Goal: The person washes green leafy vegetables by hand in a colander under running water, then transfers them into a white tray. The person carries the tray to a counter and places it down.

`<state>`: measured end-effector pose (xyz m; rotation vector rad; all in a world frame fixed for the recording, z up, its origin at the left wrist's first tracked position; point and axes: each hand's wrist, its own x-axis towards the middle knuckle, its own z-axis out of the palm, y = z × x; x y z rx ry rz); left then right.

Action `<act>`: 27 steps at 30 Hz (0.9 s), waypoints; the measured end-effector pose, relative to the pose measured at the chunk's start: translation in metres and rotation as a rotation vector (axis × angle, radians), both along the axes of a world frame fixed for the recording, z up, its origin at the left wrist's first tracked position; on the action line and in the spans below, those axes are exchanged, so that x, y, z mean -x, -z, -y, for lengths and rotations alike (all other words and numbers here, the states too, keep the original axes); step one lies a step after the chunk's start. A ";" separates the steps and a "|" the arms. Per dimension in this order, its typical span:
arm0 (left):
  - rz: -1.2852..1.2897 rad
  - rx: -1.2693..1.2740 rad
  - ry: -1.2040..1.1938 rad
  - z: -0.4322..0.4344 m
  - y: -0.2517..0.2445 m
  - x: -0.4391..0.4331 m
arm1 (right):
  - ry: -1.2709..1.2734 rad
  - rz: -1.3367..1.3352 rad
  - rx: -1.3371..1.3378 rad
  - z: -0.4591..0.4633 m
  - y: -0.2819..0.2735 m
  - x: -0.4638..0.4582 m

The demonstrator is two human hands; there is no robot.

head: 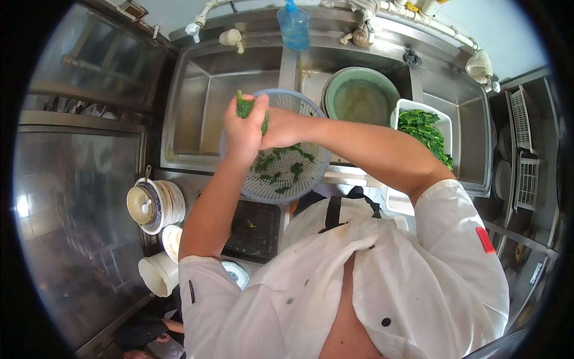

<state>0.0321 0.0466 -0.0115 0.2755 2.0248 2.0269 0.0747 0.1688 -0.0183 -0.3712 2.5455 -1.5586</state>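
Observation:
My left hand (pixel 241 134) and my right hand (pixel 283 128) are pressed together around a clump of leafy greens (pixel 245 108). A green stem pokes up above the fingers, and much of the clump is hidden in my palms. Under my hands is a round plastic colander (pixel 309 179), set over the front edge of the steel sink. Loose wilted leaves (pixel 296 170) are scattered across its perforated bottom. To the right, a white plastic tub (pixel 444 117) holds a pile of dark green leaves (pixel 423 130).
A green basin (pixel 334 96) of cloudy water sits in the middle sink. On the divider stands a blue pump bottle (pixel 293 28). Stacked bowls (pixel 168 202) and a white bucket (pixel 157 273) are at left. Another person (pixel 143 332) is at the lower left.

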 end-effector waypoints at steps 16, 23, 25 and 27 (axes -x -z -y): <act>-0.196 0.116 -0.064 -0.001 0.017 0.004 | 0.279 0.161 -0.299 0.020 0.023 -0.010; -0.250 0.194 -0.088 -0.005 0.028 0.008 | 0.280 0.151 -0.316 0.017 0.019 -0.014; -0.247 0.209 -0.090 -0.008 0.023 0.004 | 0.284 0.154 -0.336 0.015 0.022 -0.015; -0.261 0.219 -0.079 -0.009 0.024 0.003 | 0.280 0.145 -0.359 0.016 0.030 -0.013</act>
